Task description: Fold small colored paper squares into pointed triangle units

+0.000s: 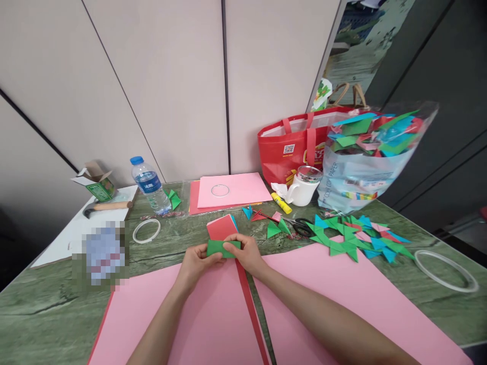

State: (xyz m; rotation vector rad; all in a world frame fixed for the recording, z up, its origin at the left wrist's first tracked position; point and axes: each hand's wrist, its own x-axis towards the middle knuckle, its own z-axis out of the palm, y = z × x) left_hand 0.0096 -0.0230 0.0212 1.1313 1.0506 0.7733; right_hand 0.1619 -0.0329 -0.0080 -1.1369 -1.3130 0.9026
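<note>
Between my two hands is a small folded piece of green paper (217, 247), a flat rectangle held above the pink sheets. My left hand (196, 262) pinches its left end, thumb along the lower edge. On the right end presses the thumb of my right hand (245, 252), its other fingers behind the paper and partly hidden. Just beyond my hands lies a stack of small red paper pieces (220, 227) with a blue edge showing. Large pink sheets (198, 314) with red ones under them lie beneath my forearms.
Folded paper pieces (342, 238) heap at the right, near scissors (302, 226) and a yellow glue stick (281, 203). A white mug (303, 187), red bag (277, 152) and plastic bag (353, 177) stand behind. Left are a water bottle (150, 187), hammer (110, 205) and white ring (146, 231).
</note>
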